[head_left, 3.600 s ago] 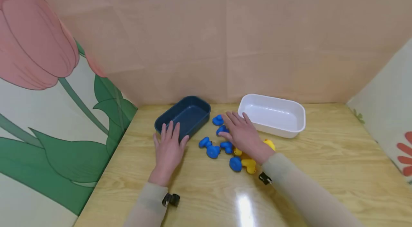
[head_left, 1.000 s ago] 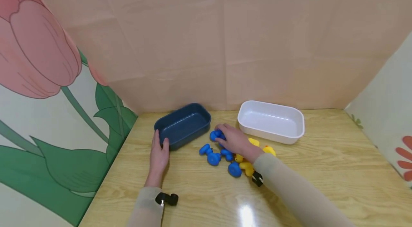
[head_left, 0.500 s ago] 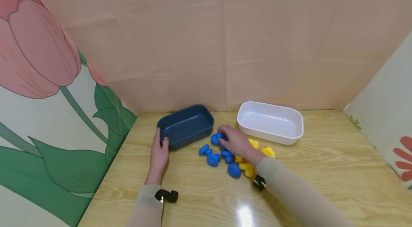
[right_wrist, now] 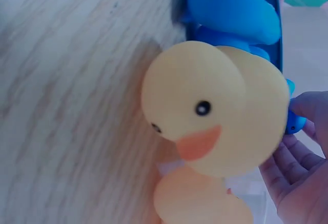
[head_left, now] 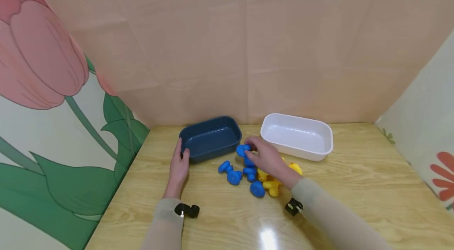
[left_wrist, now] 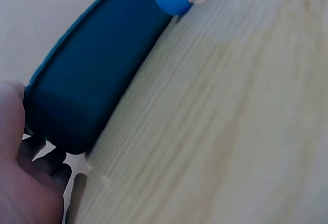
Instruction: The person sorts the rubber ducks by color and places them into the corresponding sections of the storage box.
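Observation:
My left hand (head_left: 179,169) grips the left end of a dark blue plastic basin (head_left: 210,153); in the left wrist view its thumb and curled fingers (left_wrist: 59,165) are at the basin's corner. Just right of the basin, my right hand (head_left: 267,157) pinches a blue rubber duck (head_left: 242,150) between thumb and fingers. The right wrist view shows only part of that held duck (right_wrist: 294,123), behind a large yellow duck (right_wrist: 225,106). Several blue ducks (head_left: 234,177) lie on the table below, some tipped over. Yellow ducks (head_left: 272,187) lie under and beside my right wrist, partly hidden.
A white plastic basin (head_left: 298,149) with nothing in it stands at the back right, close to my right hand. Behind both basins rises a pinkish cloth backdrop (head_left: 198,45). The wooden table (head_left: 227,218) meets a flower-patterned wall (head_left: 71,155) on the left.
Both hands were spread over the things earlier. My left hand has since taken the dark basin's end and shifted it rightward. My right hand has closed on a blue duck and moved slightly right.

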`<control>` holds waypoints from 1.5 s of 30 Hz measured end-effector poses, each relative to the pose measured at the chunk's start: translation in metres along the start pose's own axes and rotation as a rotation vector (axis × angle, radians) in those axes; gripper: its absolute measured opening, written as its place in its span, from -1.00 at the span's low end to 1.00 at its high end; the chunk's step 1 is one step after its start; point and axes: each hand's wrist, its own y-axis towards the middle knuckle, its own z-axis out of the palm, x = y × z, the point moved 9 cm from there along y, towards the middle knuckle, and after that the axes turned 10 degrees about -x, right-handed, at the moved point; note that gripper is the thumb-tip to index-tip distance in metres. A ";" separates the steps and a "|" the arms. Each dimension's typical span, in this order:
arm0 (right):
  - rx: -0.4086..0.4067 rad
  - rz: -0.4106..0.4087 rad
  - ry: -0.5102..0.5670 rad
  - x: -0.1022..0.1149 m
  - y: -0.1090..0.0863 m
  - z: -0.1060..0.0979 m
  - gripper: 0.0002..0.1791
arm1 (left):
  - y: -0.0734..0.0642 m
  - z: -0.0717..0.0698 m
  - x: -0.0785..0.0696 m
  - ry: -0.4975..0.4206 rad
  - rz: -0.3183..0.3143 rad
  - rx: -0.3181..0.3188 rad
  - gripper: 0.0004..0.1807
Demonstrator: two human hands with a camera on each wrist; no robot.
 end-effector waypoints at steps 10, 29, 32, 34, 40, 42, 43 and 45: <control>-0.069 0.026 0.047 0.007 0.000 -0.022 -0.69 | 0.000 0.013 -0.002 -0.047 0.005 -0.023 -0.25; -0.105 0.065 0.022 0.016 0.022 -0.036 -0.65 | 0.003 0.029 -0.008 -0.131 -0.004 -0.101 -0.32; -0.110 0.058 0.010 0.017 0.028 -0.036 -0.66 | 0.004 0.032 -0.008 -0.143 -0.006 -0.089 -0.33; -0.111 0.056 0.002 0.017 0.032 -0.036 -0.66 | 0.006 0.034 -0.008 -0.154 -0.003 -0.080 -0.36; -0.099 0.071 -0.022 0.016 0.041 -0.031 -0.64 | 0.007 0.035 -0.009 -0.162 -0.001 -0.061 -0.38; -0.096 0.071 -0.027 0.016 0.043 -0.029 -0.64 | 0.007 0.035 -0.009 -0.154 0.001 -0.060 -0.38; -0.094 0.070 -0.031 0.015 0.044 -0.028 -0.64 | 0.008 0.036 -0.009 -0.152 0.002 -0.059 -0.38; -0.094 0.067 -0.043 0.014 0.046 -0.025 -0.65 | 0.008 0.036 -0.010 -0.149 0.005 -0.055 -0.38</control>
